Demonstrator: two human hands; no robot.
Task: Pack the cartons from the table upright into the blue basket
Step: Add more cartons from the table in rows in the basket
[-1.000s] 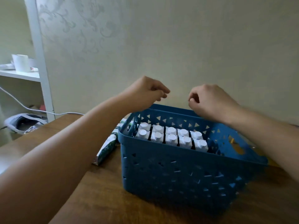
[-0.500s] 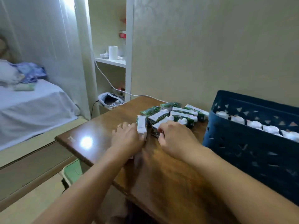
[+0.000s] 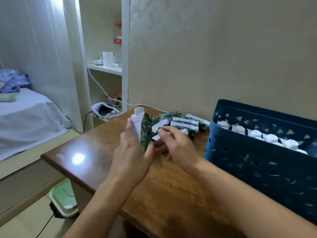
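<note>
Since half a second ago the left hand (image 3: 135,150) has lifted a green-and-white carton (image 3: 141,131) upright off the surface (image 3: 106,152), fingers closed round it. The right hand (image 3: 173,145), half-open and empty, hovers over the lying cartons (image 3: 183,125). The blue basket (image 3: 257,162), partly filled, sits at three o'clock; carrying is next.

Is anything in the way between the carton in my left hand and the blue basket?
Only your right hand, hovering over the lying cartons, sits between the held carton and the blue basket. The basket's top is open, with upright cartons already inside.
</note>
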